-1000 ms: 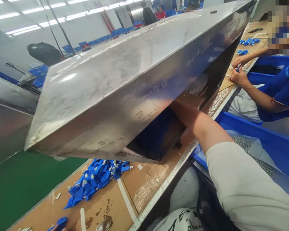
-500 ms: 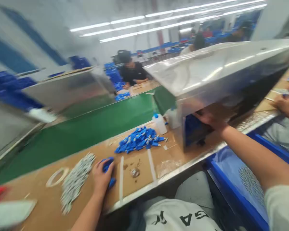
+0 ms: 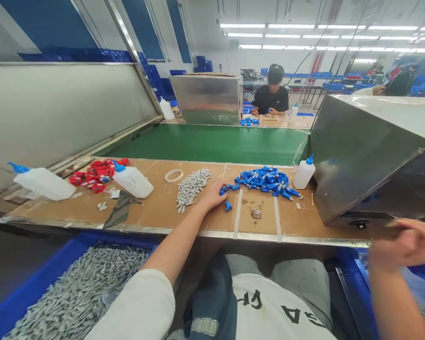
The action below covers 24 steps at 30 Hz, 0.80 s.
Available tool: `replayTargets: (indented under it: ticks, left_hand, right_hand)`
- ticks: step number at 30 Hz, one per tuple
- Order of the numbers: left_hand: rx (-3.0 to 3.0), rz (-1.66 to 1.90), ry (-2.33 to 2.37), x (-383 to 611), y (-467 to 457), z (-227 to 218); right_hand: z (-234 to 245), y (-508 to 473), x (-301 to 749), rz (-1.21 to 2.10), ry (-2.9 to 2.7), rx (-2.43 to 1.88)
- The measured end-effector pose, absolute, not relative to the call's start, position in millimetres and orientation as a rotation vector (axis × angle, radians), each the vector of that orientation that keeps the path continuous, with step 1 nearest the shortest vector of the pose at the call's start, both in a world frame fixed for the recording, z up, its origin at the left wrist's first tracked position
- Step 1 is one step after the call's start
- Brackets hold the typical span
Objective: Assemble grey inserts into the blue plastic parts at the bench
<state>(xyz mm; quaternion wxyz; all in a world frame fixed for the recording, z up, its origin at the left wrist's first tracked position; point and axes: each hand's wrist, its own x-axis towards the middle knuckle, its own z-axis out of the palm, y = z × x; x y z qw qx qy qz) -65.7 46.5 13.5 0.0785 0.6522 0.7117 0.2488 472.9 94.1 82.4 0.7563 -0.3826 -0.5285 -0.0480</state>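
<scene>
My left hand (image 3: 214,196) rests on the brown tabletop, its fingers curled round a few small blue plastic pieces (image 3: 224,190). A single blue piece (image 3: 228,206) lies beside its wrist side. Just right of it is a heap of blue pieces (image 3: 264,179), several with pale tips; to its left, a pile of small grey parts (image 3: 192,188). My right hand (image 3: 405,243) is raised at the right, in front of the metal box (image 3: 368,156). Its fingers look bent but are smeared by motion, and whatever they may hold does not show.
A small round whitish item (image 3: 257,213) sits between two white tape strips. White bottles stand or lie at right (image 3: 303,172) and left (image 3: 132,180), near red pieces (image 3: 95,175). Beyond runs a green belt (image 3: 198,141); a person (image 3: 271,94) sits opposite. A blue bin (image 3: 74,283) holds grey parts.
My right hand has come out of the metal box and back toward me. My left hand stays by the blue pieces. The view has turned left and levelled.
</scene>
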Motion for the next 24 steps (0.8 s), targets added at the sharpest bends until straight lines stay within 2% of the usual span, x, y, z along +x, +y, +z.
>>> replayTargets:
  ticks: [3, 7, 11, 15, 19, 24]
  left_hand:
    - [1.92, 0.812, 2.132, -66, 35, 14]
    - [1.944, 0.783, 2.082, -45, 6, 7]
    - [2.093, 0.66, 2.196, -19, -12, -5]
    - [2.147, 0.552, 2.326, -17, -10, -7]
    - [2.273, 0.538, 2.3, -38, -15, -6]
    - [2.248, 0.562, 2.31, -52, -26, -10]
  right_hand:
    - [58, 56, 416, 0.062, -1.546, -0.693]
    - [77, 56, 327, 0.348, -2.115, -0.625]
    - [115, 79, 201, 0.376, -2.568, -0.505]
    - [115, 100, 66, 0.363, -2.975, -0.49]
    - [87, 114, -21, 0.372, -3.064, -0.634]
    - [51, 121, -60, 0.382, -3.024, -0.832]
